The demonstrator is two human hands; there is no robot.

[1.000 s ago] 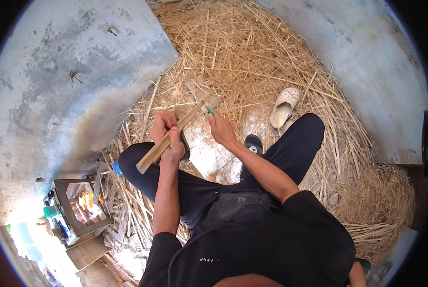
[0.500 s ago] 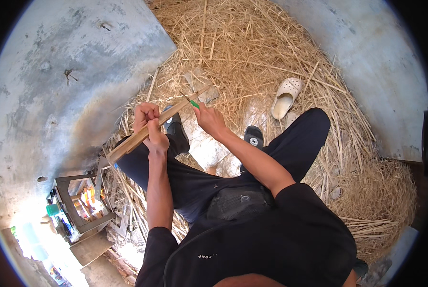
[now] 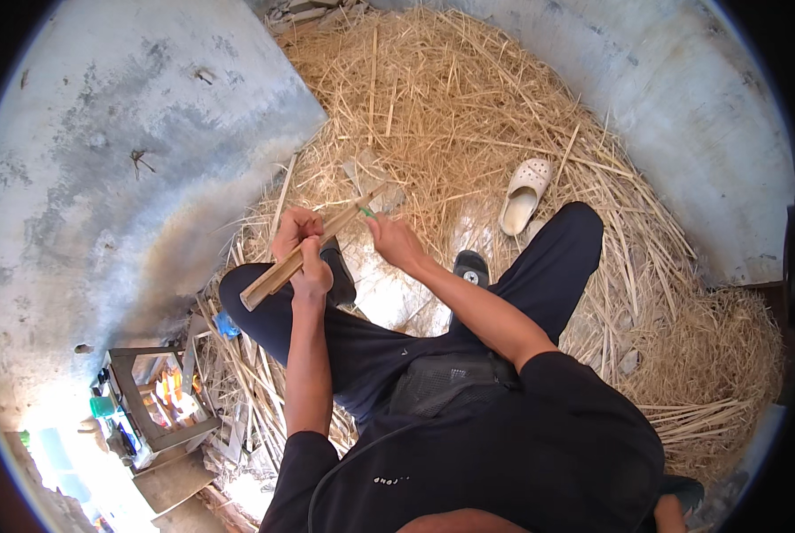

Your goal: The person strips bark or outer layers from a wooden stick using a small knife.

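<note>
My left hand (image 3: 303,249) is closed around a long, pale brown split bamboo strip (image 3: 276,280), held slantwise above my left thigh. Its far end points up and to the right, toward the shavings. My right hand (image 3: 395,240) grips a small knife by its green handle (image 3: 366,211). The knife lies against the far part of the strip; its blade is hard to make out here. Both hands are in front of my bent legs, the right one a little to the right of the strip.
Straw-like shavings (image 3: 451,98) and thin strips cover the floor. A beige clog (image 3: 524,197) lies beyond my right knee. Grey-blue walls (image 3: 131,115) rise on both sides. At the lower left stands a small wooden frame (image 3: 138,391) with colourful things beside it.
My left hand and the bamboo strip have shifted right and slightly nearer. The right hand with the knife has also come a little nearer. The whole view has moved slightly.
</note>
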